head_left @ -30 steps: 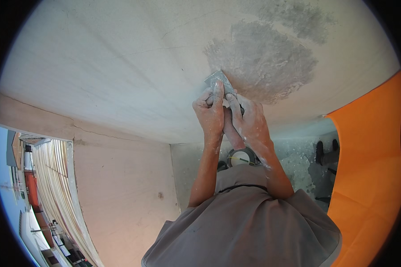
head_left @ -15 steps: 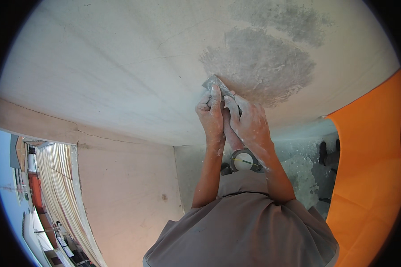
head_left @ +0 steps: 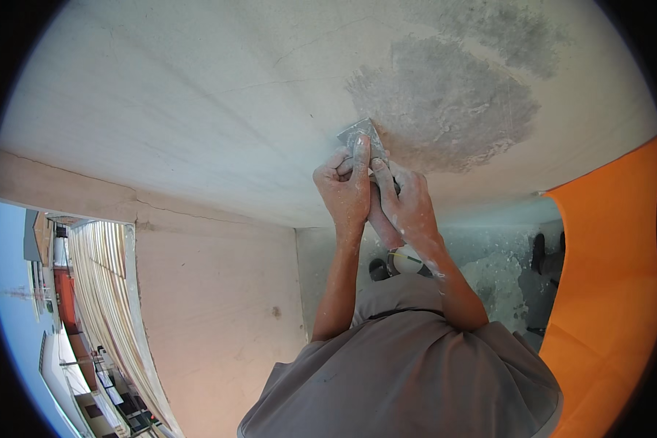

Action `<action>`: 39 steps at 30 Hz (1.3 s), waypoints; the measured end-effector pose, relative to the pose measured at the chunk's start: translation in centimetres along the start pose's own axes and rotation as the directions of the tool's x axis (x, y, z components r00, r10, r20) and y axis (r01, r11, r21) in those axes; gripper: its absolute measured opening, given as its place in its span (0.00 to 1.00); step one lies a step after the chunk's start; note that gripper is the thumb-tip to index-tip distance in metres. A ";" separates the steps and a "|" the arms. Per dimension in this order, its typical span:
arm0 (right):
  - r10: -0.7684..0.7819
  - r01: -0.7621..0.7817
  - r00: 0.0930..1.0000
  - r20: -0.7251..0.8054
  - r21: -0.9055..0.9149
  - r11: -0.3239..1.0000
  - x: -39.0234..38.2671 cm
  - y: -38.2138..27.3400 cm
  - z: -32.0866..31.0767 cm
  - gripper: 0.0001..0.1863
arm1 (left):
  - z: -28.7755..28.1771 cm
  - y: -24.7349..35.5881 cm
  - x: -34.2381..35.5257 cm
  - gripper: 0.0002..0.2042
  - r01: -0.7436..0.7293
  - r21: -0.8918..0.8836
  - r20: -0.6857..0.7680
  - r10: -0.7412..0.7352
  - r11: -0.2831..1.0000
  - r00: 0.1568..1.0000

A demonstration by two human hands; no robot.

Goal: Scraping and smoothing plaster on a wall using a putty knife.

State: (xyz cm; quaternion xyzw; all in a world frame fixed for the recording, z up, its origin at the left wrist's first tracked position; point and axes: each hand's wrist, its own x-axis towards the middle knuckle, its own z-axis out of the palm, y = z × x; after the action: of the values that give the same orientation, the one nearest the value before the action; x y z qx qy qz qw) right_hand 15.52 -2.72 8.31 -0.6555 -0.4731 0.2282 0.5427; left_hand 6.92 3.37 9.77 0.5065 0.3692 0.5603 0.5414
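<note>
Head view: both hands clamped on scraper [head_left: 363, 136], left hand [head_left: 345, 191] nearer, finger along blade, right hand [head_left: 407, 206] behind. Blade flat against ceiling [head_left: 197, 109], pointing up-left, rough grey patch [head_left: 445, 102] just right.

Since a second ago our two plaster-dusted hands, left hand [head_left: 345, 191] and right hand [head_left: 405, 203], have slid the small grey metal scraper blade [head_left: 360, 134] slightly left along the white ceiling [head_left: 197, 109], from the rough grey scraped patch [head_left: 445, 102] edge toward frame centre.
</note>
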 end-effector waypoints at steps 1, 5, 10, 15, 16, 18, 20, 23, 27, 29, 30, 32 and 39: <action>0.004 -0.004 1.000 0.011 0.051 0.999 0.4 0.0 0.2 0.19 | -0.1 0.4 0.2 0.11 0.004 -0.002 0.002 -0.004 1.000 1.000; 0.030 -0.032 0.999 0.010 0.219 0.975 0.3 0.0 1.9 0.21 | -0.5 1.5 0.9 0.11 -0.053 0.122 0.026 0.051 0.991 0.998; 0.026 -0.018 0.999 -0.020 0.343 0.939 0.3 0.3 4.5 0.22 | -1.9 2.3 2.2 0.09 -0.061 0.181 0.072 0.048 0.982 0.996; 0.009 0.035 0.994 -0.109 0.399 0.916 -0.2 2.0 5.6 0.22 | -2.6 0.6 2.2 0.09 -0.122 0.283 0.159 0.079 0.951 0.984; 0.046 -0.009 0.995 -0.085 0.396 0.918 -0.3 2.2 5.4 0.22 | -2.1 0.5 2.3 0.09 -0.134 0.278 0.173 0.088 0.951 0.981; 0.081 -0.044 0.994 -0.079 0.391 0.919 0.8 2.6 5.2 0.22 | -1.3 0.4 2.2 0.10 -0.092 0.244 0.108 0.067 0.966 0.992; -0.022 0.080 0.990 -0.138 0.424 0.902 1.2 0.0 4.2 0.23 | -0.3 2.4 2.3 0.10 -0.031 0.130 0.078 0.021 0.991 0.997; -0.042 0.075 0.994 -0.098 0.359 0.930 1.7 0.1 3.5 0.24 | -0.2 3.9 2.6 0.10 -0.045 0.201 0.092 0.027 0.979 0.995; 0.150 -0.147 0.989 0.006 0.237 0.960 0.9 2.8 3.0 0.25 | 0.0 0.1 1.6 0.10 0.024 0.172 0.028 -0.029 0.985 0.999; 0.070 -0.094 0.995 0.075 0.397 0.913 0.8 1.9 2.5 0.26 | 0.3 2.1 1.6 0.10 0.016 0.164 0.058 -0.026 0.986 0.998; 0.065 -0.088 0.995 0.071 0.392 0.916 1.0 2.1 2.2 0.26 | 0.5 2.7 1.7 0.10 0.001 0.160 0.082 -0.014 0.987 0.997; 0.078 -0.110 0.992 0.095 0.396 0.912 1.1 2.5 1.6 0.27 | 0.6 1.1 1.5 0.10 -0.002 0.119 0.096 -0.009 0.993 0.995; 0.269 -0.242 0.962 0.053 0.622 0.745 -4.8 15.6 3.8 0.30 | 1.5 -10.0 -2.8 0.13 0.037 0.380 0.163 -0.106 0.924 0.981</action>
State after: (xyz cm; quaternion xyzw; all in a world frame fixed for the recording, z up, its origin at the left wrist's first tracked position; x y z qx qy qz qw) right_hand 16.12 -4.43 -8.38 -0.5022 -0.2659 0.4304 0.7013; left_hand 10.45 1.87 -0.01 0.6357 0.4371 0.4108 0.4859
